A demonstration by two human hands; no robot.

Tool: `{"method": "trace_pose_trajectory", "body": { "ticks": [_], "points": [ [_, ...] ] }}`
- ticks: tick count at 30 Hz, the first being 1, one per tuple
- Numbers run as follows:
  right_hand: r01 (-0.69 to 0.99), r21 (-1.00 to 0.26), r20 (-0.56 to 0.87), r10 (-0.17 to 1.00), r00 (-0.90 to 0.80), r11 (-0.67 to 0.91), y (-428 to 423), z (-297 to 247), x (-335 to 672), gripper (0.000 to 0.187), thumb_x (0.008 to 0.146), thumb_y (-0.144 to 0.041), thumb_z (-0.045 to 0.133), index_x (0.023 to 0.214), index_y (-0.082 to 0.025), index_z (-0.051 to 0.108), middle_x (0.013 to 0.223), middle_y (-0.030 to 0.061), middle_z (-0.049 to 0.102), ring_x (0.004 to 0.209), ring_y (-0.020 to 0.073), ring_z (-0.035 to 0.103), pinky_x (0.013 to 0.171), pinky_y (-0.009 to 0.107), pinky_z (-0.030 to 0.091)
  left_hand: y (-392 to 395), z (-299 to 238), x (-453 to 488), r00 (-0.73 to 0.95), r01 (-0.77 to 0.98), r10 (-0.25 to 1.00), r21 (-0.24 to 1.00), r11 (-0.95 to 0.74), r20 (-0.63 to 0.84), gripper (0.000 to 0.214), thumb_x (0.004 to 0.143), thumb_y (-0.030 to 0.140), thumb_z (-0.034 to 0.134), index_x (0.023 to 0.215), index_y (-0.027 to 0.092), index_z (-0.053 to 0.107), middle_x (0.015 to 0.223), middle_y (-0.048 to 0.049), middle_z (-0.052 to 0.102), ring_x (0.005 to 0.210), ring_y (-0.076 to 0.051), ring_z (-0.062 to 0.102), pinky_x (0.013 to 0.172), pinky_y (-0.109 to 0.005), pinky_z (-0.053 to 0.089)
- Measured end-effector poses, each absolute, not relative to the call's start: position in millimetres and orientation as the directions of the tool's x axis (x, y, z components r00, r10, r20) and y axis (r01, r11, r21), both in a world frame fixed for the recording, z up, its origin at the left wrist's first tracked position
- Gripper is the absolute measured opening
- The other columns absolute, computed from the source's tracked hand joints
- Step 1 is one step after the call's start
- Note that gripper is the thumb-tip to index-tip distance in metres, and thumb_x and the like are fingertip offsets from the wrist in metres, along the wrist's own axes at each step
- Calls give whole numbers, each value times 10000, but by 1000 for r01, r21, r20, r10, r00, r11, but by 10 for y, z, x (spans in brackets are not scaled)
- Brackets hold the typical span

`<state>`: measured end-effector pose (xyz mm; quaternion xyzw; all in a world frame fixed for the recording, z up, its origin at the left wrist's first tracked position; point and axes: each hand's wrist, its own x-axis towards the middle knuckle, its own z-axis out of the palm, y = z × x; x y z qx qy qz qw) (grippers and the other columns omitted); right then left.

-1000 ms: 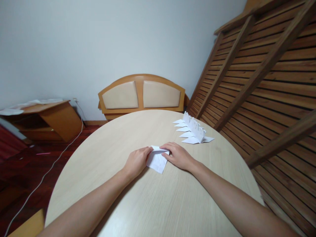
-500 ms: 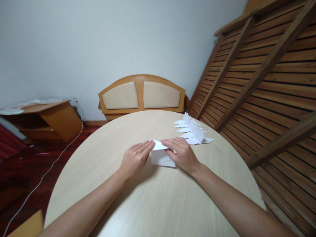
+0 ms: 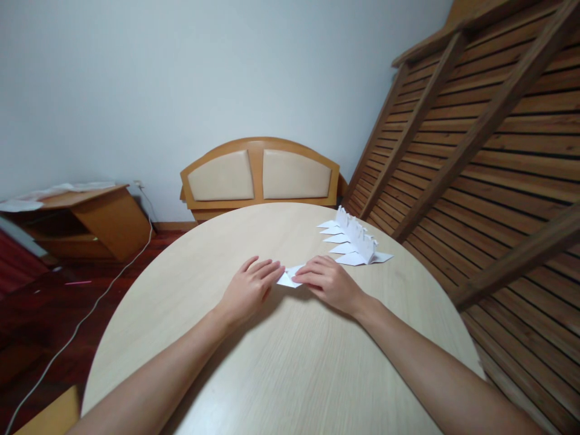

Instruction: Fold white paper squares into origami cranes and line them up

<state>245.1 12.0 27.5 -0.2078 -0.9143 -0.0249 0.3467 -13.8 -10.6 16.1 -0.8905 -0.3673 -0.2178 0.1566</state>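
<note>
A small piece of folded white paper (image 3: 290, 278) lies low over the table between my hands, with a slanted fold across its top. My left hand (image 3: 252, 287) is at its left corner, the thumb side closed on the edge and the other fingers loosely extended. On the opposite side, my right hand (image 3: 333, 283) grips the paper, its fingers bent over the right part and hiding it. Just beyond my right hand stands a row of several folded white paper figures (image 3: 356, 238), nested together, with pointed wings spread sideways.
The round pale wooden table (image 3: 290, 374) carries the paper and the figures. A padded headboard (image 3: 260, 172) stands behind it. At right leans a slatted wooden frame (image 3: 489, 163). A low cabinet (image 3: 99, 223) and a white cable (image 3: 90, 320) are at left.
The lower rectangular part of the paper no longer hangs toward me; the paper now looks smaller and folded up. My left fingers have spread slightly, and my right fingers have shifted over the paper.
</note>
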Motion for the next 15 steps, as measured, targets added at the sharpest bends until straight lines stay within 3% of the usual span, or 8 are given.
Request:
{"method": "trace_pose_trajectory", "body": {
  "ticks": [4, 8, 11, 15],
  "points": [
    [388, -169, 513, 417, -750, 906, 134, 238, 2440, 215, 884, -121, 670, 1049, -237, 745, 1035, 28, 746, 988, 197, 626, 889, 367, 475, -58, 102, -171, 693, 681, 625, -40, -731, 359, 502, 917, 54, 472, 1375, 233, 573, 1351, -89, 643, 1238, -232, 620, 1034, -471, 503],
    [427, -257, 472, 499, -727, 867, 148, 227, 2455, 257, 875, -103, 648, 1079, -235, 733, 1048, 37, 751, 1004, 209, 652, 924, 393, 475, -53, 123, -190, 648, 694, 654, 52, -718, 389, 498, 884, 19, 435, 1303, 214, 621, 1257, -87, 700, 1118, -218, 684, 969, -421, 537],
    [442, -393, 524, 591, -613, 806, 151, 222, 2469, 198, 915, -147, 610, 1051, -230, 726, 1014, 38, 756, 970, 198, 676, 897, 375, 496, -110, 180, -145, 577, 716, 699, 150, -682, 423, 409, 893, 72, 440, 1207, 204, 665, 1093, -76, 753, 957, -207, 719, 852, -365, 569],
    [373, -665, 557, 762, -329, 647, 152, 220, 2455, 172, 876, -293, 698, 1028, -215, 696, 990, 45, 741, 902, 196, 694, 818, 333, 539, -206, 248, -35, 403, 728, 821, 402, -556, 404, 296, 907, 147, 449, 1084, 190, 683, 919, -47, 750, 797, -182, 696, 723, -305, 549]
  ]
}}
